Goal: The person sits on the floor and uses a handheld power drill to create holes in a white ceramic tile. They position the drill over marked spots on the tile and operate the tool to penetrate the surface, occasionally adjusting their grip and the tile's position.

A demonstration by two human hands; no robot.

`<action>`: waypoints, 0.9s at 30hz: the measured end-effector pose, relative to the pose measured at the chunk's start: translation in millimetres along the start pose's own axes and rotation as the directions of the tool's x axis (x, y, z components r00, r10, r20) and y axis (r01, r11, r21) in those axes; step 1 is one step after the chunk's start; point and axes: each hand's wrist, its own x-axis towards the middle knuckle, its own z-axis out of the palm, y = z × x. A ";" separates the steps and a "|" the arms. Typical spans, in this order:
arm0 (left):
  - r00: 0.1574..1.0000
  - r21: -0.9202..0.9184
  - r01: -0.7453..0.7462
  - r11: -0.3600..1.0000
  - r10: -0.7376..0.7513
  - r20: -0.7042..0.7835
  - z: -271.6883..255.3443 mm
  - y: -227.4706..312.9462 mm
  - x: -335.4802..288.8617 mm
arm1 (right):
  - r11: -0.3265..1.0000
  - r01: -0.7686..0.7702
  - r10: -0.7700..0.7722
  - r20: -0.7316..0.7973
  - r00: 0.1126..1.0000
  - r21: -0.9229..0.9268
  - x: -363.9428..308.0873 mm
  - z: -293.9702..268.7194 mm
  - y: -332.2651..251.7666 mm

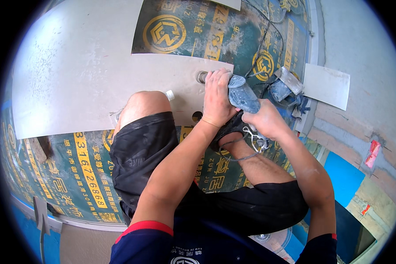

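Note:
A dusty blue angle grinder [244, 96] lies across the light tile slab [176, 70], held in both hands. My left hand [217, 94] is closed around its front end. My right hand [267, 119] is wrapped around the rear of its body. A short round metal hole bit [201, 77] sticks out to the left past my left fingers, near the slab's surface; whether it touches the slab I cannot tell. Below my left wrist, a dark round hole [197, 116] shows in the slab, partly beside my shoe.
A second dusty blue power tool [282, 90] rests at the right with cables [268, 31] running behind it. A white tile piece [328, 86] lies farther right. A small white cap [170, 94] is by my knee. Green printed protective sheeting [83, 171] covers the floor.

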 end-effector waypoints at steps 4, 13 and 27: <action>1.000 0.005 -0.001 1.000 0.001 -0.002 1.0 -0.7 -1.0 | 1.000 0.000 0.000 -0.008 1.000 -0.018 0.1 0.6 1.0; 1.000 0.015 -0.009 1.000 0.010 -0.008 0.0 0.5 -1.9 | 0.999 0.031 -0.031 0.012 0.999 -0.015 -0.2 0.8 2.9; 0.999 0.010 -0.028 1.000 0.028 -0.022 1.2 -0.5 -3.1 | 0.999 -0.005 0.005 0.009 1.000 -0.045 -4.1 -0.4 -3.9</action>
